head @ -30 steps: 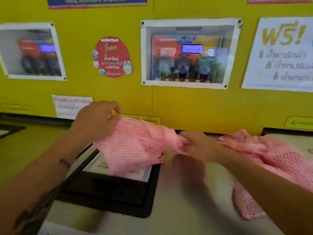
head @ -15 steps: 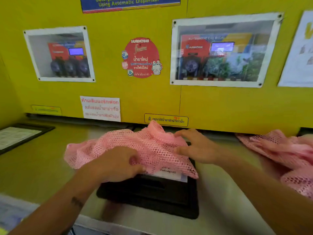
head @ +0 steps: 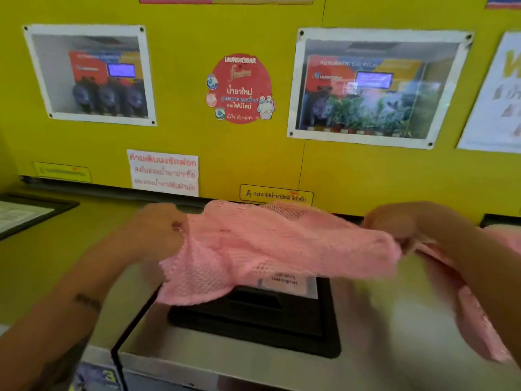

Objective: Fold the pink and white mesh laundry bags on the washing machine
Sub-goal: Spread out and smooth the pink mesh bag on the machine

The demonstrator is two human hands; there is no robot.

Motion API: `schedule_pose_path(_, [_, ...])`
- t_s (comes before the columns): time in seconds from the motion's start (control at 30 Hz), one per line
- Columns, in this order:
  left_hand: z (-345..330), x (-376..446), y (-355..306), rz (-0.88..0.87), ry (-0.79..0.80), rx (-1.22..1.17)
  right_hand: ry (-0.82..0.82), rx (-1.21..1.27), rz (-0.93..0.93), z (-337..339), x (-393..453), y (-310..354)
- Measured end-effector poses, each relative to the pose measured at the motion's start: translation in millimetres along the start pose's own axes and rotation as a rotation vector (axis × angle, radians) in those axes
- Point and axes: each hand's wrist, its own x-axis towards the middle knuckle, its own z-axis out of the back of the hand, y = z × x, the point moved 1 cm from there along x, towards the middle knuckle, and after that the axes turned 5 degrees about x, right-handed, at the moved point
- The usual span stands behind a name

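Note:
A pink mesh laundry bag is stretched out sideways just above the washing machine top. My left hand grips its left edge and my right hand grips its right edge. The bag's lower edge hangs over the black detergent lid. A second pink mesh bag lies crumpled on the machine top at the right, partly behind my right forearm. No white bag shows.
A yellow wall panel with windows, a red round sticker and notices rises right behind the machine. Another black-framed lid sits at the far left. The machine's front edge runs along the bottom.
Both hands left the flattened bag's top and moved apart to its two ends, lifting and pulling it out wide. Hands and cloth are motion-blurred.

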Motion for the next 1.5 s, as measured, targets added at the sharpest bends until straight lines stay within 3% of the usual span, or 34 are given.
schedule_pose_path(0.1, [14, -1, -4, -0.005, -0.011, -0.091, -0.058, -0.188, -0.049, -6, 1, -6])
schedule_pose_path(0.2, [13, -3, -30, -0.047, -0.02, -0.233, -0.223, -0.183, 0.16, -20, 18, -4])
schedule_pose_path(0.33, [-12, 2, -76, -0.115, -0.07, -0.261, -0.156, -0.144, 0.341, -42, 22, 8])
schedule_pose_path(0.43, [-41, 6, -95, -0.066, 0.058, -0.212, -0.101, -0.178, 0.401, -58, 21, 13])
schedule_pose_path(0.53, [-53, 3, -93, -0.077, 0.186, -0.238, -0.019, -0.368, 0.319, -65, 23, -1])
schedule_pose_path(0.63, [-53, -7, -76, -0.104, 0.26, -0.184, -0.153, -0.406, 0.283, -57, 23, -22])
schedule_pose_path(0.73, [-48, -17, -61, -0.059, 0.39, -0.129, -0.248, -0.343, 0.335, -48, 6, -19])
schedule_pose_path(0.83, [-47, -16, -53, -0.053, 0.464, -0.043, -0.185, -0.12, 0.5, -47, -38, 13])
schedule_pose_path(0.97, [-44, -10, -53, -0.086, 0.409, -0.165, 0.062, -0.243, 0.524, -72, -74, 35])
schedule_pose_path(1.03, [-44, -12, -50, -0.07, 0.38, -0.286, 0.1, -0.309, 0.534, -86, -63, 26])
schedule_pose_path(1.17, [-48, -18, -38, -0.054, 0.338, -0.461, -0.175, -0.293, 0.508, -70, -25, -9])
schedule_pose_path(1.3, [-41, -16, -21, -0.051, 0.21, -0.379, -0.373, -0.163, 0.391, -31, 10, -58])
schedule_pose_path(1.4, [-29, -9, -11, -0.027, 0.113, -0.302, -0.214, -0.145, 0.277, -22, 28, -81])
schedule_pose_path(1.5, [-25, -2, -12, -0.098, -0.165, -0.035, -0.155, 0.123, 0.262, -25, 25, -73])
